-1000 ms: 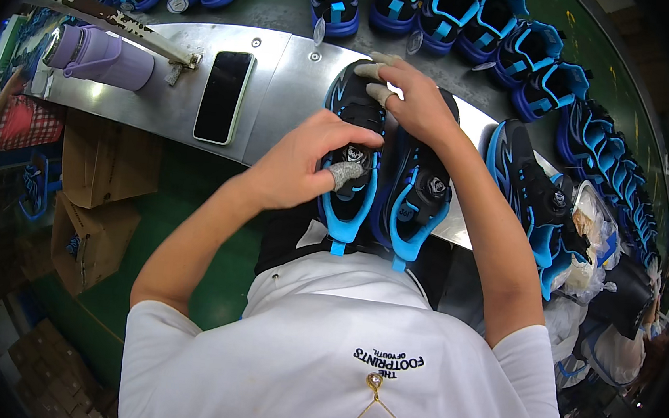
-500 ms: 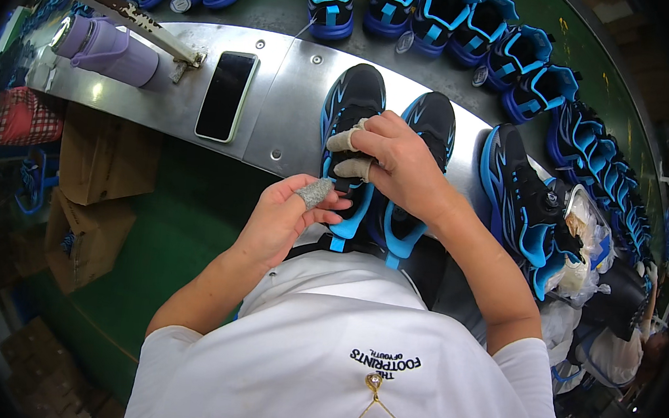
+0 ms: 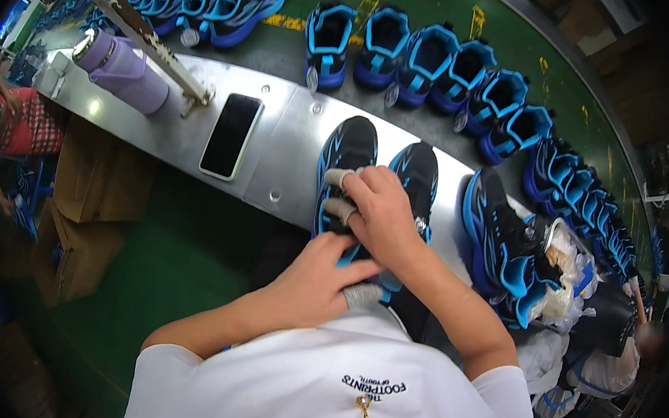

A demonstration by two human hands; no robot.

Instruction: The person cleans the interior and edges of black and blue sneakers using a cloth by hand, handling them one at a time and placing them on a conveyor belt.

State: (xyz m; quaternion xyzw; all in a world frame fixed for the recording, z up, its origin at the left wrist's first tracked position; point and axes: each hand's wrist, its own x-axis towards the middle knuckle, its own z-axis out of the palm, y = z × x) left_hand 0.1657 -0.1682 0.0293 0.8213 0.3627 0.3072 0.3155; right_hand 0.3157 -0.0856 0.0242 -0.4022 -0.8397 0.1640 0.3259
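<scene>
Right grip (image 3: 384, 220): fingers bent over shoe (image 3: 352, 143), centre of frame; cannot tell if clamped. Left grip (image 3: 308, 282): just below, at the shoe's heel end; fingers partly hidden, pinched or apart unclear. Second shoe (image 3: 416, 172) just right of the first, both toes toward top of frame, on steel worktop (image 3: 293, 134). Phone (image 3: 232, 136) and purple bottle (image 3: 131, 80) upper left; shoe row (image 3: 431, 54) across top.

Flask (image 3: 135, 80) left of phone (image 3: 231, 136); shoe pair (image 3: 350, 145) right
</scene>
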